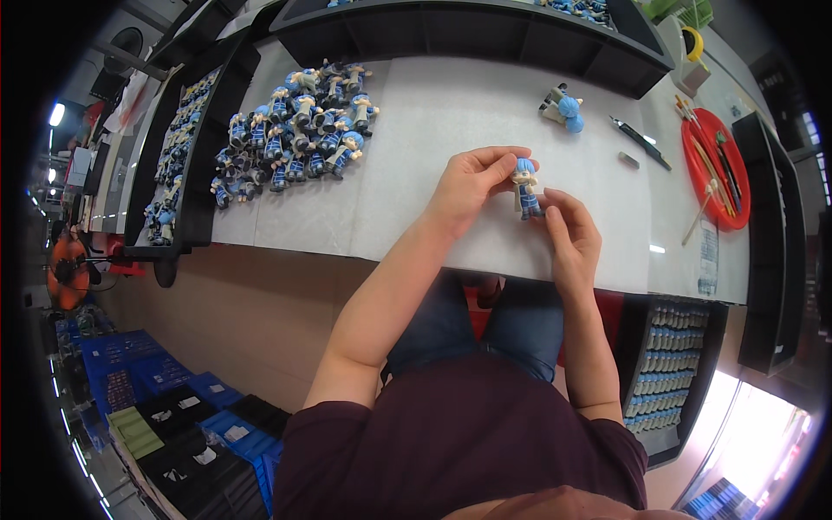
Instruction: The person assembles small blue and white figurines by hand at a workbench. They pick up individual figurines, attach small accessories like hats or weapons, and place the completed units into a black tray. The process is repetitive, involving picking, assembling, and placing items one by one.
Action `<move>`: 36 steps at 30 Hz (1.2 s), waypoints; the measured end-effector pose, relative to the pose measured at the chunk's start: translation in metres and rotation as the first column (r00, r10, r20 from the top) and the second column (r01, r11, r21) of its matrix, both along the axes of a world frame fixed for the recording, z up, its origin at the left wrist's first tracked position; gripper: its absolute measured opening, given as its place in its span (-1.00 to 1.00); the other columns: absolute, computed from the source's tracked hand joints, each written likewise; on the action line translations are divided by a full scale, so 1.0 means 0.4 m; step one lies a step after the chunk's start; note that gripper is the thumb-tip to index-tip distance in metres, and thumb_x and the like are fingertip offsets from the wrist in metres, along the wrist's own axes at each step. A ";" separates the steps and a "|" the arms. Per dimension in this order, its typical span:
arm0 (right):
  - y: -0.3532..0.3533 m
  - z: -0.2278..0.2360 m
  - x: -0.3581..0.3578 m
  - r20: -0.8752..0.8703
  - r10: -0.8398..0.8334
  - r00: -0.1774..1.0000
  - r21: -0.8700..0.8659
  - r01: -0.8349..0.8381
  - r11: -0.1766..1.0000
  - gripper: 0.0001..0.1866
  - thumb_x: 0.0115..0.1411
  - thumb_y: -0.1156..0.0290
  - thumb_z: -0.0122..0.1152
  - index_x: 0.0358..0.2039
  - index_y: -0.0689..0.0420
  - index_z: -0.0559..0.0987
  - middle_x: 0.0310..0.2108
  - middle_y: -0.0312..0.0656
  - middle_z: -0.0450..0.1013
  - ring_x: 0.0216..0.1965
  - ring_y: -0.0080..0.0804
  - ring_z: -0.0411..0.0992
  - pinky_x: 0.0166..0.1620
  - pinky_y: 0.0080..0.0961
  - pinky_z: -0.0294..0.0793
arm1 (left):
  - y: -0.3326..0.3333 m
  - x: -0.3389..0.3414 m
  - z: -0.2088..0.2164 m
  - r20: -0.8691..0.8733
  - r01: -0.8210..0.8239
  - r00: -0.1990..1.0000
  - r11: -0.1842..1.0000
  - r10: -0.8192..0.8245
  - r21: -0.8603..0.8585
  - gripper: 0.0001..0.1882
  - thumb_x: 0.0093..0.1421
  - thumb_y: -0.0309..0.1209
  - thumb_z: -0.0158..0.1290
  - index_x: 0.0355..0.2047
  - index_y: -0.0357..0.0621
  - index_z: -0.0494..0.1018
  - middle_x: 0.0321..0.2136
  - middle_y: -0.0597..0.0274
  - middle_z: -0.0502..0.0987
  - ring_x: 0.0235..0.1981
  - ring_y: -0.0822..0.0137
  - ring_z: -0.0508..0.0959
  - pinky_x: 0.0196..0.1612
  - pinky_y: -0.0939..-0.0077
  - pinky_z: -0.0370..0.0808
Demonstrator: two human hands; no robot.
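Between my two hands, above the white table covering, is a small blue-haired figurine (525, 192) in blue and grey clothes. My left hand (475, 184) pinches it near the head with thumb and fingers. Lower down, the fingers of my right hand (569, 232) touch its feet. Another blue-haired figurine (563, 108) lies on the table beyond my right hand. To my left is a heap of similar figurines (299, 126), lying in many directions.
A black tray (477, 39) stretches along the back. Right of my hands lie a craft knife (640, 142), a small grey block (628, 160) and a red oval dish (693, 160) with brushes. Black trays of figurines stand at the left (208, 165) and below right (637, 360).
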State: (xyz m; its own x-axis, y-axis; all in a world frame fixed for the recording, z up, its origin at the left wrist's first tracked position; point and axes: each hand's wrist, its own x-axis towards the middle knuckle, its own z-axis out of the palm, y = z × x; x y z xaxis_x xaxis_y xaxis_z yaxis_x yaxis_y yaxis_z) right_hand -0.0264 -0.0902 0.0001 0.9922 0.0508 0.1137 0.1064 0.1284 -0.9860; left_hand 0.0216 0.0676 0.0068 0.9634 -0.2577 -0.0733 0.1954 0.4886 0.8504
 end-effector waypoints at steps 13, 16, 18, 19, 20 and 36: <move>-0.001 0.002 -0.001 -0.006 -0.002 1.000 -0.007 0.002 1.000 -0.75 0.21 0.46 -0.06 -0.14 0.33 0.38 -0.26 -0.10 0.41 -0.27 -0.47 0.40 -0.18 -0.56 0.43 | -0.002 -0.001 0.000 -0.029 -0.018 0.999 0.997 0.021 0.070 -0.73 0.22 -0.41 -0.14 -0.17 -0.33 0.40 -0.28 0.06 0.51 -0.25 0.38 0.50 -0.13 0.51 0.43; 0.000 0.003 -0.001 0.015 0.008 1.000 -0.005 -0.008 1.000 -0.75 0.19 0.48 -0.02 -0.14 0.33 0.38 -0.26 -0.10 0.41 -0.27 -0.47 0.40 -0.18 -0.56 0.43 | 0.001 -0.001 -0.003 -0.024 -0.019 0.999 0.998 0.021 0.066 -0.74 0.22 -0.42 -0.15 -0.18 -0.32 0.41 -0.28 0.06 0.51 -0.25 0.38 0.50 -0.14 0.51 0.43; 0.000 0.001 -0.001 0.027 0.008 1.000 0.002 -0.008 1.000 -0.74 0.17 0.50 0.01 -0.14 0.32 0.38 -0.26 -0.10 0.41 -0.27 -0.48 0.40 -0.18 -0.56 0.43 | 0.001 -0.001 0.002 -0.023 -0.019 1.000 0.997 0.021 0.069 -0.75 0.22 -0.44 -0.16 -0.18 -0.31 0.41 -0.27 0.05 0.50 -0.25 0.38 0.50 -0.14 0.51 0.44; 0.000 -0.002 -0.002 0.029 0.007 1.000 0.007 -0.007 1.000 -0.74 0.16 0.51 0.03 -0.14 0.32 0.38 -0.26 -0.10 0.41 -0.26 -0.48 0.40 -0.18 -0.56 0.42 | 0.001 -0.001 0.001 -0.021 -0.017 1.000 0.998 0.019 0.063 -0.76 0.22 -0.45 -0.17 -0.19 -0.31 0.41 -0.27 0.05 0.50 -0.25 0.38 0.50 -0.14 0.51 0.44; 0.000 -0.004 -0.002 0.032 0.006 0.999 0.013 -0.007 1.000 -0.73 0.15 0.51 0.05 -0.14 0.32 0.38 -0.26 -0.11 0.41 -0.26 -0.48 0.40 -0.18 -0.56 0.42 | 0.001 0.000 -0.001 -0.020 -0.016 1.000 0.998 0.017 0.058 -0.76 0.22 -0.46 -0.18 -0.19 -0.31 0.41 -0.26 0.04 0.50 -0.25 0.38 0.50 -0.14 0.51 0.44; -0.005 -0.005 -0.004 0.042 -0.002 0.999 0.022 0.001 1.000 -0.72 0.15 0.43 0.07 -0.15 0.31 0.39 -0.29 -0.14 0.40 -0.32 -0.52 0.39 -0.22 -0.61 0.40 | -0.003 0.000 -0.004 -0.069 -0.006 0.998 0.995 0.013 0.096 -0.75 0.21 -0.49 -0.18 -0.17 -0.35 0.38 -0.27 0.02 0.49 -0.27 0.31 0.52 -0.14 0.46 0.47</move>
State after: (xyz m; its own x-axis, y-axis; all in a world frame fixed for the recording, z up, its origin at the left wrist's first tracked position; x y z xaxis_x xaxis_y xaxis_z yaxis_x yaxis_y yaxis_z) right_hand -0.0282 -0.0924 -0.0020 0.9865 0.0465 0.1568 0.1483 0.1498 -0.9775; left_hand 0.0217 0.0663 0.0052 0.9576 -0.2368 -0.1640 0.2511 0.4075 0.8780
